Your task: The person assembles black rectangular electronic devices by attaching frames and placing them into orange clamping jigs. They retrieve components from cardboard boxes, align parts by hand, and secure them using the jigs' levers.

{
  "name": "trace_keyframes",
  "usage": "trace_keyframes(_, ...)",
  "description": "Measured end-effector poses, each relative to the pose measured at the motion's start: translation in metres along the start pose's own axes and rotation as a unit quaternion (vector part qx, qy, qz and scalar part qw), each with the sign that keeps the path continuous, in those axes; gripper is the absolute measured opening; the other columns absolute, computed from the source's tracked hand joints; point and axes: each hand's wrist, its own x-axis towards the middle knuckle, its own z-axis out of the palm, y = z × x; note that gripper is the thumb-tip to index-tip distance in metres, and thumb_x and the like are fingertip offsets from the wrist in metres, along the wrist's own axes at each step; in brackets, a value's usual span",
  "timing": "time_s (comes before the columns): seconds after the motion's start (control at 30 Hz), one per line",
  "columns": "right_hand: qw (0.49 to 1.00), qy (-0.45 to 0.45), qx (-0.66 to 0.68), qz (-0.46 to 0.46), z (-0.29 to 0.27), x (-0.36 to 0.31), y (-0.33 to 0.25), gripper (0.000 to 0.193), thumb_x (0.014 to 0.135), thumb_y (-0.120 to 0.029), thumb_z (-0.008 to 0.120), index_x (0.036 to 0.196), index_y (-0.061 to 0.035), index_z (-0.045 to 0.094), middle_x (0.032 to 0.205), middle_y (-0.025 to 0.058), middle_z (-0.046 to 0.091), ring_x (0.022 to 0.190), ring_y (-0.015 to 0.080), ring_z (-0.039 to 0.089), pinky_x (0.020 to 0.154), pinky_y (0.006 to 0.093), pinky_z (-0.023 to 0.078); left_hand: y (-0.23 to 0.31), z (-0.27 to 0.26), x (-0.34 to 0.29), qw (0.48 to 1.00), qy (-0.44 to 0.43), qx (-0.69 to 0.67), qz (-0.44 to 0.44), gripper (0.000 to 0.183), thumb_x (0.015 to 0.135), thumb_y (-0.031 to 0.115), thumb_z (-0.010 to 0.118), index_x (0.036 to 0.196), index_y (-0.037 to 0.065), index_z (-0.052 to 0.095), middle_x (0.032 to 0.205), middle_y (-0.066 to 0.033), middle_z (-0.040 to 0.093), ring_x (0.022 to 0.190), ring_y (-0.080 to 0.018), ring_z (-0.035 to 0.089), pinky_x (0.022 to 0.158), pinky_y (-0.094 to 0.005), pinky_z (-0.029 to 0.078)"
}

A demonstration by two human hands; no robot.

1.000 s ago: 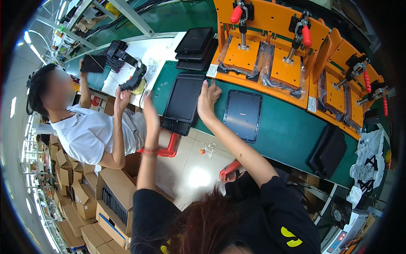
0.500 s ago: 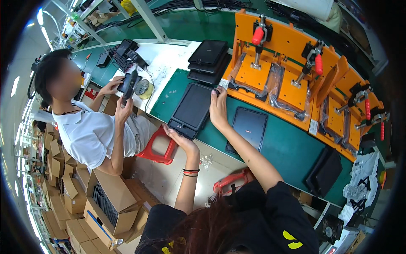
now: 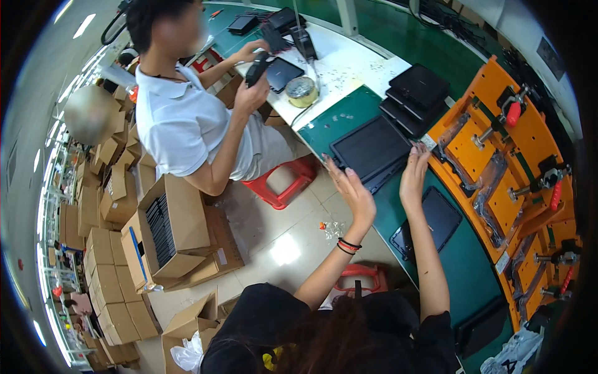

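– Where to find the framed black panel (image 3: 372, 146), please?
– On the green table (image 3: 336, 112), to the left of the orange fixture (image 3: 470, 153) and near to it.
– And how to describe the left hand (image 3: 355, 198)?
– With grip spread, fingers stretched out and not closed around anything; at the near edge of the panel, on the side away from the fixture.
– And the right hand (image 3: 413, 177)?
– Also with grip spread, fingers straight, at the panel's corner closest to the fixture. Difficult to tell from here whether really pressing on it.
– Anything more around the fixture?
– Yes: just beside it on the left, a stack of black panels (image 3: 418, 87); also left of it, partly under the right forearm, a second black panel (image 3: 442, 215).
– And farther away?
– Well to the left of the fixture, a co-worker (image 3: 180, 118) in white, on a red stool (image 3: 283, 182), with a dark tool (image 3: 256, 68) in hand.
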Motion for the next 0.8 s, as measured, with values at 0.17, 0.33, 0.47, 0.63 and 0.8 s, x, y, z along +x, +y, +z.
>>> trace_keyframes(0.17, 0.999, 0.016, -0.020, -0.036, 0.001, -0.006, -0.001, 0.044, 0.099, -0.029, 0.033, 0.128, 0.0034, 0.033, 0.127, 0.0183, 0.047, 0.115, 0.0338, 0.036, 0.102, 0.0415, 0.023, 0.000, 0.000, -0.001, 1.000, 0.004, -0.005, 0.007, 0.052, 0.099, 0.024, 0.027, 0.141, -0.004, 0.018, 0.148, -0.0208, 0.018, 0.138, -0.0334, 0.014, 0.112, -0.0408, 0.009)
trace_keyframes(0.33, 0.997, 0.019, -0.012, -0.074, -0.005, -0.006, 0.004, 0.042, 0.098, -0.026, 0.035, 0.128, 0.0041, 0.033, 0.125, 0.0208, 0.048, 0.114, 0.0358, 0.041, 0.101, 0.0427, 0.026, 0.000, 0.004, -0.001, 0.999, -0.012, -0.048, 0.009, 0.052, 0.100, 0.027, 0.024, 0.141, -0.005, 0.017, 0.148, -0.0192, 0.019, 0.137, -0.0277, 0.018, 0.112, -0.0357, 0.012)
trace_keyframes(0.47, 0.987, 0.002, -0.109, -0.118, -0.010, -0.001, -0.001, 0.043, 0.098, -0.026, 0.036, 0.128, 0.0038, 0.034, 0.122, 0.0221, 0.049, 0.111, 0.0358, 0.045, 0.098, 0.0422, 0.031, 0.002, -0.001, 0.000, 0.998, -0.002, -0.059, 0.025, 0.050, 0.100, 0.026, 0.025, 0.138, -0.006, 0.022, 0.144, -0.0195, 0.026, 0.134, -0.0272, 0.023, 0.111, -0.0364, 0.015)
trace_keyframes(0.63, 0.996, -0.004, 0.076, -0.053, -0.005, 0.009, -0.003, 0.039, 0.097, -0.025, 0.038, 0.124, 0.0039, 0.037, 0.115, 0.0230, 0.050, 0.109, 0.0345, 0.047, 0.097, 0.0406, 0.033, 0.008, -0.001, -0.004, 0.989, 0.021, -0.142, 0.044, 0.048, 0.097, 0.024, 0.029, 0.135, -0.006, 0.026, 0.140, -0.0204, 0.032, 0.131, -0.0267, 0.030, 0.110, -0.0374, 0.016)
trace_keyframes(0.8, 0.988, -0.001, 0.149, -0.035, -0.004, 0.010, 0.003, 0.036, 0.098, -0.023, 0.038, 0.122, 0.0035, 0.038, 0.119, 0.0237, 0.049, 0.113, 0.0324, 0.048, 0.096, 0.0375, 0.036, 0.012, -0.009, -0.008, 0.985, -0.009, -0.167, 0.033, 0.052, 0.095, 0.023, 0.033, 0.137, -0.005, 0.018, 0.144, -0.0206, 0.024, 0.135, -0.0285, 0.022, 0.112, -0.0389, 0.011)
